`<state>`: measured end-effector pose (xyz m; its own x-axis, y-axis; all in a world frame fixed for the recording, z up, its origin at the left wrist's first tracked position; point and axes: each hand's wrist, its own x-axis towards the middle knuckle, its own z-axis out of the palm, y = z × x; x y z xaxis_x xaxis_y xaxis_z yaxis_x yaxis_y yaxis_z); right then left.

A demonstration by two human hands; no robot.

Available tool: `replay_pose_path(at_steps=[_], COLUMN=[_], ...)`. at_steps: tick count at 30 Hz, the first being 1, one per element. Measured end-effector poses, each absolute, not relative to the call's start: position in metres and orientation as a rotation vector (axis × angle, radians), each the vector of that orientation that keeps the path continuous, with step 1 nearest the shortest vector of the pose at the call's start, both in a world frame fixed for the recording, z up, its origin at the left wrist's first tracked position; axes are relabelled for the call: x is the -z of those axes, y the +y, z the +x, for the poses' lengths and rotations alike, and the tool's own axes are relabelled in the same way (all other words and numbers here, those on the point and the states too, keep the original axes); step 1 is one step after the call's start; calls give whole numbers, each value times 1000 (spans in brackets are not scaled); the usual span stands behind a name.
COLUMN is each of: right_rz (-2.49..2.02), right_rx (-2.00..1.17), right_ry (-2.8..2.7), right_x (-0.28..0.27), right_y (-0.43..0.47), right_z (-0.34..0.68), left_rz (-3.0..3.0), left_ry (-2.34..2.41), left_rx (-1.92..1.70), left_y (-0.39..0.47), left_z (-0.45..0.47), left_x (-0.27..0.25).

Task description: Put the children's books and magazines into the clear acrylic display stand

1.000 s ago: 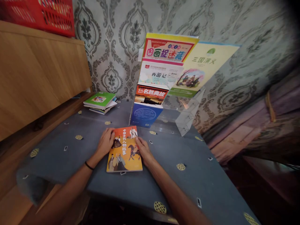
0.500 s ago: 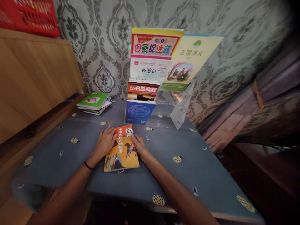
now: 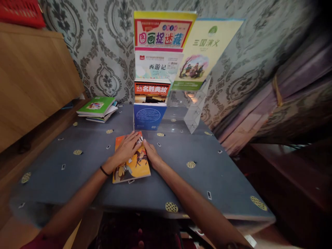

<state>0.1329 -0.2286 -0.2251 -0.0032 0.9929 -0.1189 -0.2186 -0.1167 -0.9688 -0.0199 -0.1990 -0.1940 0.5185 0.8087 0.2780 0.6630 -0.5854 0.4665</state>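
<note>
At the near side, a table was covered by a blue-grey tablecloth (image 3: 176, 180) printed with yellow pineapple-like motifs. On it an orange-and-yellow paperback (image 3: 136, 167), illustrated with a horse, was laid flat, its cover turned up, just in front of the display rack. Its upper left part was covered by the left hand (image 3: 128, 147), which was rested palm down with the fingers extended and nothing clamped between them; a black wristband (image 3: 104, 171) was worn on that arm. The book's right edge was touched by the right hand (image 3: 153, 155), but whether anything was gripped by it could not be told, since its lower fingers were hidden.

Beyond, books were held upright in the clear acrylic display rack (image 3: 193, 116), stepped in tiers. In its left column, from bottom to top, a blue book (image 3: 149, 117), 名胜典故 (image 3: 153, 93), 西游记 (image 3: 157, 66) and 图画捉迷藏 (image 3: 162, 36) were stood, each partly overlapped by the one below. On the right, 三国演义 (image 3: 199, 55) was placed high, with transparent ledges seen beneath it.

Near the far left of the table, a green book (image 3: 94, 106) was stacked on several others. A red slatted plastic basket (image 3: 22, 14) was set on the wooden cabinet (image 3: 33, 76), its contents cut off from view. Behind everything, the wall was covered by grey damask wallpaper (image 3: 111, 45)
</note>
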Motion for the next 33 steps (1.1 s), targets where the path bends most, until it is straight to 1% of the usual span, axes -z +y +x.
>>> replay_pose_path(at_steps=[6,9,12,14,18,21,24,28,30,31,33], right_rz=[-1096,-1070,-1064,-1057,-1041,-1073,-1227,-1571,-1643,-1619,-1471], right_rx=[-1478,-1465,-1440,-1468,-1528,-1498,-1250,-634,-338,-246,-225], right_ry=[-940,-963,-978,-966,-940,-1029,-1271,-1683,-1867,-1947,-2094], right_x=[214,214,217,218,219,221,221,208,199,195,190], right_y=[-233,-234,-234,-235,-235,-232,-230,-236,-240,-242,-244], right_z=[134,134,135,135,135,138,145,151,149,146,136], left_rz=[2561,2564,2530,2485,2289,2208,2218,2262,2291,2306,2337], left_ry=[1066,1015,996,1077,1477,1588,1598,1619,1616,1614,1613], left_rx=[-569,-551,-535,-580,-751,-772,-794,-790,-786,-787,-797], left_y=[-253,-276,-280,-272,-245,-232,-232,-236,-236,-236,-235], left_z=[-28,-35,-48,-59,-82,-90,-90,-88,-88,-88,-88], left_x=[194,192,195,201,223,235,240,242,243,244,247])
